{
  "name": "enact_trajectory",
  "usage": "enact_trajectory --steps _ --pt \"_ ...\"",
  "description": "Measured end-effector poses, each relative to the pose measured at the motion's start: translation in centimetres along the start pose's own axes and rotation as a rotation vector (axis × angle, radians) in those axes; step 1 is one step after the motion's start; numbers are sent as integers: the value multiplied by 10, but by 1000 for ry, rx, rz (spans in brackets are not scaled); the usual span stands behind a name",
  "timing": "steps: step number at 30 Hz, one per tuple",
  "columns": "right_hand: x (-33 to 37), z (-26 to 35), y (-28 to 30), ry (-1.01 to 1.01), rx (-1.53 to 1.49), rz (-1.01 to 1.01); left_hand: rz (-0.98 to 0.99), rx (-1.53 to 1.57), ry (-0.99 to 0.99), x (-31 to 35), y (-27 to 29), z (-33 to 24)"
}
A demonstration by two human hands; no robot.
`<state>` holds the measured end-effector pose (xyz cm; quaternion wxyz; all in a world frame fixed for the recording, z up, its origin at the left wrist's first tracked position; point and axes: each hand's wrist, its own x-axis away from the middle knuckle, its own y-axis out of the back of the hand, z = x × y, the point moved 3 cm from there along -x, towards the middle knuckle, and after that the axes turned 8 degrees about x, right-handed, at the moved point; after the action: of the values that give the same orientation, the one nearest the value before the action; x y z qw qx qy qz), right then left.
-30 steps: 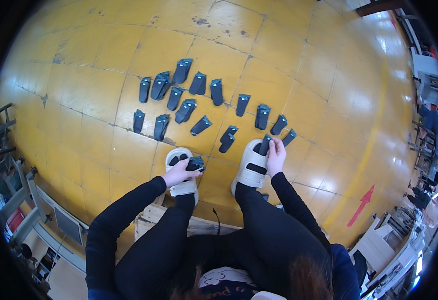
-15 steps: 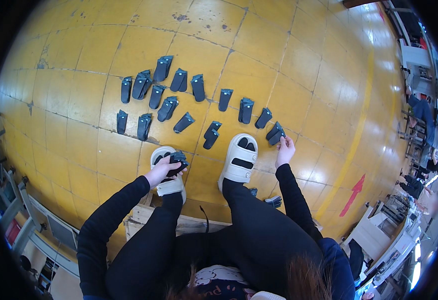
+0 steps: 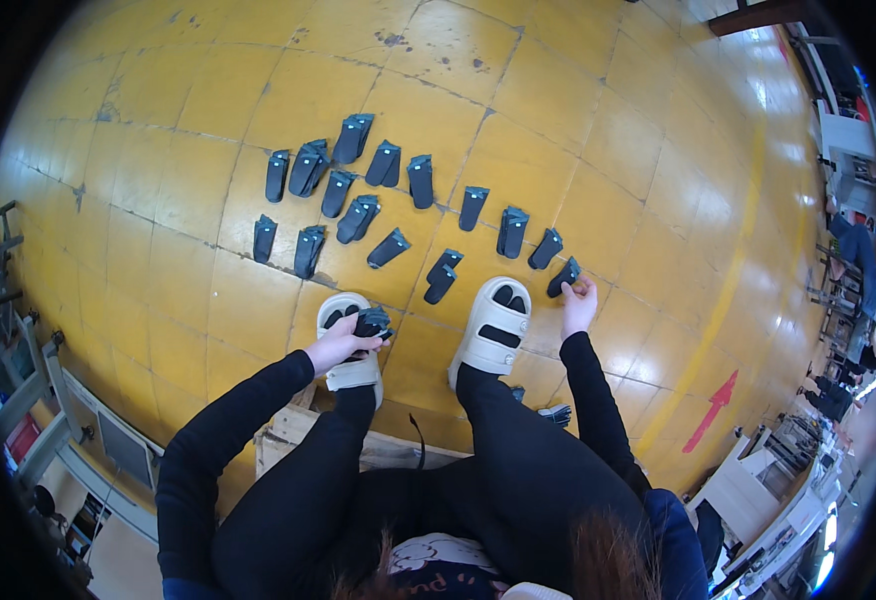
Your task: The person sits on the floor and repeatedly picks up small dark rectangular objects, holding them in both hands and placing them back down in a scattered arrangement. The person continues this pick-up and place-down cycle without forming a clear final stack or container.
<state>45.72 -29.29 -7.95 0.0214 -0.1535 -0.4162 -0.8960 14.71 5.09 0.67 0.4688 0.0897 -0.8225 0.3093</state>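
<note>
Beside my left sandal, my left hand [image 3: 332, 346] is closed around a bundle of dark flat pieces [image 3: 373, 323] with greenish ends. My right hand [image 3: 578, 306] is out to the right, past the right sandal. Its bent fingers pinch the edge of a dark flat piece [image 3: 563, 277], narrow with a greenish end and lying at the right end of the rows. Their exact kind is not clear, though they resemble folded socks. Similar small stacks, such as one stack [image 3: 513, 232] and another stack [image 3: 310, 168], lie across the floor ahead of my feet.
My white sandals, left [image 3: 356, 376] and right [image 3: 493, 325], stand on the yellow tiled floor [image 3: 188, 90]. More dark pieces [image 3: 555, 414] lie by my right leg. A wooden pallet [image 3: 288, 437] is beneath me. Metal frames [image 3: 88, 440] stand left; a red floor arrow [image 3: 712, 408] and worktables are right.
The view has shifted slightly, so the floor and stacks appear farther right and lower. The stack at my right hand looked wider before; now a single narrower piece shows. My left hand keeps its bundle.
</note>
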Motion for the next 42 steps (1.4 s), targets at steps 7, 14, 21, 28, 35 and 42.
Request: enact_trajectory --steps 7,14,21,28,35,42 --pt "28 66 -13 152 -122 147 -38 -38 -41 7 -1 -1" --pt "131 167 -54 493 -149 817 134 405 15 15 -23 -16" --pt "192 213 -56 727 -100 1243 184 509 26 17 -40 -19" --pt "188 198 -65 286 -227 1168 228 595 5 20 -43 -34" --pt "182 204 -66 15 -392 1264 157 557 -89 21 -42 -40" --pt "180 202 -65 4 -409 1290 158 648 -57 21 -38 -43"
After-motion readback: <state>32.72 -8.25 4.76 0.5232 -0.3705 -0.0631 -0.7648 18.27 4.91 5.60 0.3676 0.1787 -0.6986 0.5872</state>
